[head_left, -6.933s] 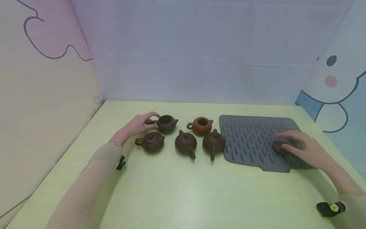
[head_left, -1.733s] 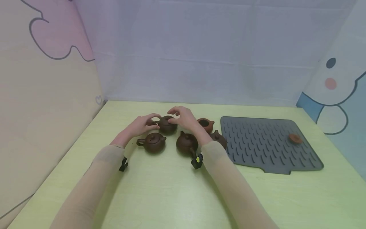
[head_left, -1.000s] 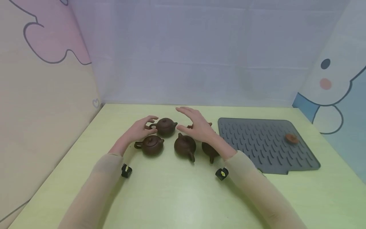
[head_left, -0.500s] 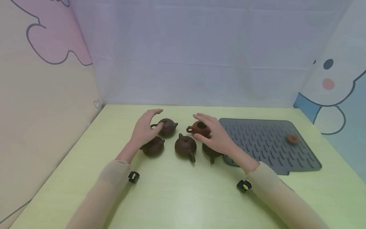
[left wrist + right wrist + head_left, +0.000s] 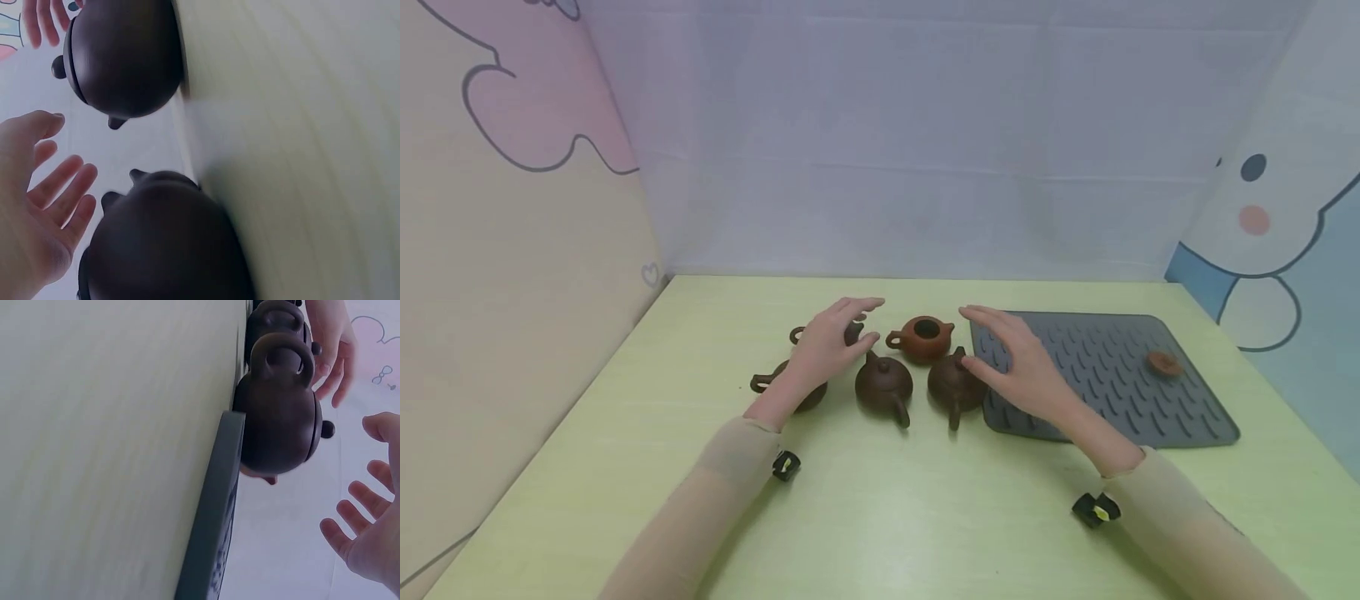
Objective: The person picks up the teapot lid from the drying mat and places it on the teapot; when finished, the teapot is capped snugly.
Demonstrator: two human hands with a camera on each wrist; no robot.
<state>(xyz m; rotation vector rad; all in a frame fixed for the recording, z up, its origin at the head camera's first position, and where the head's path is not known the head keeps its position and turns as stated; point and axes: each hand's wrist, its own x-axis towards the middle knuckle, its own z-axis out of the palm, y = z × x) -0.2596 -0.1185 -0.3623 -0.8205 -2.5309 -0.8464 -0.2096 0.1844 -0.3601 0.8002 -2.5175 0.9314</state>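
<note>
My left hand (image 5: 827, 350) reaches over the two dark teapots at the left, partly hiding the back one (image 5: 797, 334) and the front one (image 5: 811, 398). Its fingers are spread and nothing is in them. To its right stands a lidless reddish-brown teapot (image 5: 917, 350), its dark opening facing up. In front of that are two lidded brown teapots, one in the middle (image 5: 882, 392) and one by the mat (image 5: 953, 390). Close above the latter and the mat's left part, my right hand (image 5: 1026, 367) hangs with relaxed fingers, holding nothing.
A grey ridged mat (image 5: 1097, 400) lies on the right of the pale table (image 5: 895, 517). On it rests a reddish-brown lid (image 5: 1165, 363). A white cloth (image 5: 925, 167) hangs behind the table, and printed walls flank both sides.
A dark lid moved from the mat onto the back-left teapot, under my right hand. Since then my right hand has withdrawn rightward, and my left has left that teapot's handle, also shifting right.
</note>
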